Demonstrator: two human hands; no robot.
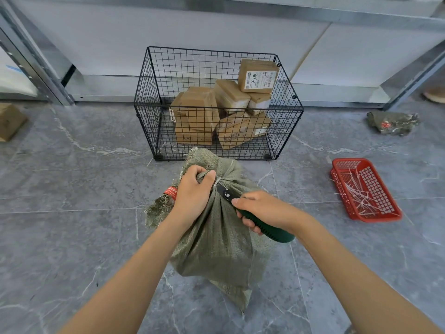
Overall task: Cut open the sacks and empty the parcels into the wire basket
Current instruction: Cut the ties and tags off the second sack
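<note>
— Where's the sack?

— The green woven sack (pixel 216 237) stands on the grey floor (pixel 72 177), just in front of the black wire basket (pixel 149 97). The left hand (pixel 192 191) is clenched around its gathered neck, beside the white tie (pixel 220 179).

— And the right?

— The right hand (pixel 262 210) is wrapped tight around a green-handled cutter (pixel 265 227), its dark tip at the tie (whether it touches, I can't tell).

— The parcels?

— Brown cardboard parcels (pixel 197 112) are heaped inside the basket. A red tray (pixel 342 162) holding cut white ties lies to the right.
</note>
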